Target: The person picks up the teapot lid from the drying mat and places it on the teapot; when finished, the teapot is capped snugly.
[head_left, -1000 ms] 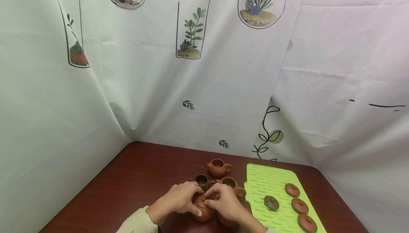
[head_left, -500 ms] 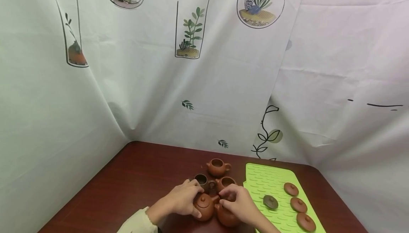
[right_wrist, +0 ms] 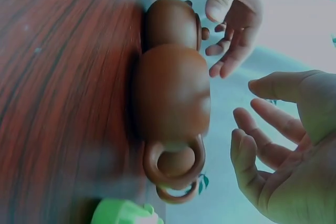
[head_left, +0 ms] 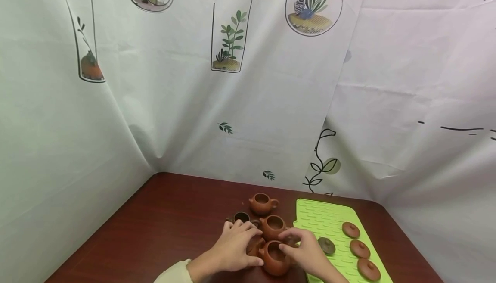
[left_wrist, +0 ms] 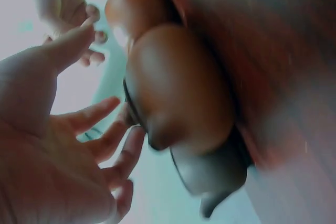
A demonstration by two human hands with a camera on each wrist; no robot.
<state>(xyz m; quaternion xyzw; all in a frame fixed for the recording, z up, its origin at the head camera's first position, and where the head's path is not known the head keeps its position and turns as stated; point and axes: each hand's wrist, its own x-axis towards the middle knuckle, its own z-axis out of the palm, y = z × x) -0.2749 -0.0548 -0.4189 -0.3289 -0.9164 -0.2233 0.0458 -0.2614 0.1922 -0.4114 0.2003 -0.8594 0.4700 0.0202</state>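
Observation:
My left hand (head_left: 236, 246) hovers over the lidded brown clay teapot (head_left: 253, 248) and covers most of it. In the right wrist view that lidded teapot (right_wrist: 170, 22) stands behind, the left hand's spread fingers apart from its knob. Just to its right a lidless brown teapot (head_left: 276, 262) shows its dark inside. Beside that pot's handle side is my right hand (head_left: 308, 253), thumb and fingers parted and holding nothing. The right wrist view has the lidless teapot (right_wrist: 173, 90) with its ring handle, a gap away from the right fingers.
Farther back stand two more lidless brown teapots, one nearer (head_left: 273, 227) and one rearmost (head_left: 261, 205), plus a dark teapot (head_left: 242, 217). A green mat (head_left: 310, 214) at right bears several lids, including a dark one (head_left: 327, 246). White printed cloth (head_left: 248, 145) surrounds the table.
My right hand has left the lidded teapot's knob and moved right to the lidless teapot. My left hand has let go of the lidded teapot's side and shifted right over it.

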